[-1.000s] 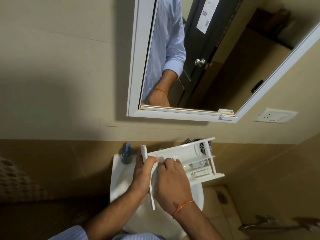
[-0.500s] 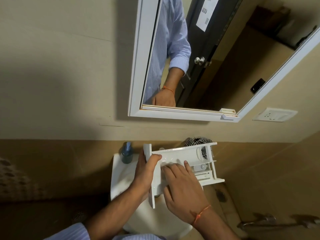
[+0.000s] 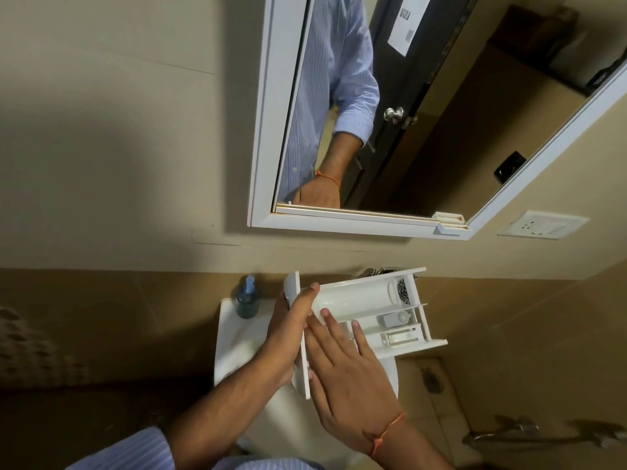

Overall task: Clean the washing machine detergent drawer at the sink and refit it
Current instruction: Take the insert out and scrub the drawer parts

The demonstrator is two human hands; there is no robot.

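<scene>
The white plastic detergent drawer [image 3: 366, 300] is held level above the white sink [image 3: 234, 340], its front panel to the left and its compartments facing up. My left hand [image 3: 288, 330] grips the front panel, thumb hooked over its top edge. My right hand [image 3: 342, 364] lies flat inside the drawer with fingers spread, fingertips on the near compartments. A wet sheen shows in the long back compartment. Small white inserts sit in the right-hand compartments.
A blue soap dispenser [image 3: 247, 300] stands on the sink's back left corner. A white-framed mirror [image 3: 264, 137] hangs on the beige wall above, a wall socket [image 3: 543, 225] to its right. A metal tap and pipe [image 3: 529, 432] sit low at the right.
The drawer has tilted from slanted to more level. My right hand has opened out flat and slid further into the compartments. My left hand keeps its hold on the front panel.
</scene>
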